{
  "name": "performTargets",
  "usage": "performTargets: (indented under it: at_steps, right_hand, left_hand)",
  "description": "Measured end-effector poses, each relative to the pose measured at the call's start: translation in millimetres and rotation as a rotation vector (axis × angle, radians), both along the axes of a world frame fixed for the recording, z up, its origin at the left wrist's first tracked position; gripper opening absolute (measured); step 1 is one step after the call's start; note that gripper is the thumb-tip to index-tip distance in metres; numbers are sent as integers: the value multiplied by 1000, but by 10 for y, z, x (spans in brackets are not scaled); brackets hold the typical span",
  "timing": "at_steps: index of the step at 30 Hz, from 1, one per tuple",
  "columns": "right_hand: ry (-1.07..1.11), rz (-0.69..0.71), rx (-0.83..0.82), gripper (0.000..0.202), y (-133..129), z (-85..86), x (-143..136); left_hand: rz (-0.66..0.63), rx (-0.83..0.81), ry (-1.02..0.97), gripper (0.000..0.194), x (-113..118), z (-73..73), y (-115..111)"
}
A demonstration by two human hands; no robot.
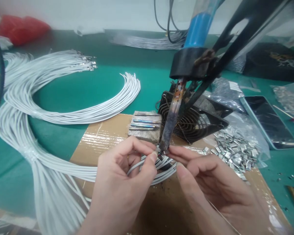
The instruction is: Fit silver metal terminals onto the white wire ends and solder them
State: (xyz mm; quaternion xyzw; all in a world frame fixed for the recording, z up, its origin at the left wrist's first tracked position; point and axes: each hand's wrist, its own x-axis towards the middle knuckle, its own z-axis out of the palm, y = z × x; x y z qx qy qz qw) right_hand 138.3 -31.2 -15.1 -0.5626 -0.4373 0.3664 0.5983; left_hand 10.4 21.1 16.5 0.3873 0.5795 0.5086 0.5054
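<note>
The left hand [124, 176] pinches a small metal part [158, 149] between thumb and forefinger, right under the tip of a soldering iron [172, 114], above the middle of a cardboard sheet [93, 140] on the table [152, 65]. The right hand [213, 179] is half curled, its forefinger beside the iron's tip and its thumb apart from it; whether it grips anything cannot be told. A thin wire [224, 216] crosses its palm. White cables [161, 178] loop below the fingertips.

At the sheet's far edge sits a grey block [144, 133] bearing metal rods [144, 126], with a black fan [198, 120] just beside it. Metal shells [245, 153] lie heaped by the sheet's right edge, near a smartphone [268, 120] towards the table's right side. Bundled white cables [71, 119] curve along the table's left side; a red bag [22, 29] rests at its far left corner.
</note>
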Motion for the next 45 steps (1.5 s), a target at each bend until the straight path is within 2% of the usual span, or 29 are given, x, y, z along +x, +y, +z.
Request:
performTargets:
  at_steps: [2,4,6,11,13,32,39,45]
  right_hand:
    - [52,-88,-49,23,-10,33,-60]
    - [64,-115,-66,24,-25,56,-101]
    - [38,-107,-61,23,-34,51,-89]
    - [-89,52,47,25,-9,-66,102]
    - [-121,75,64,24,10,-103,150]
    - [-36,21,50,21,9,-73,86]
    - [-38,33,43,21,-16,-64,98]
    - [-37,28,24,21,-9,-75,84]
  left_hand:
    - [-11,-3,-2,10,-3,-7,-9]
    - [-5,-8,-5,11,-2,-6,-13]
    - [9,-22,1,12,-1,0,-7]
    - [1,-57,26,11,-7,-3,21]
    - [-8,-46,25,11,-9,-6,23]
    - [-8,-7,23,11,6,-3,-21]
    - [-2,-50,17,12,-9,14,-4]
    - [-13,-51,63,21,-6,-57,-66]
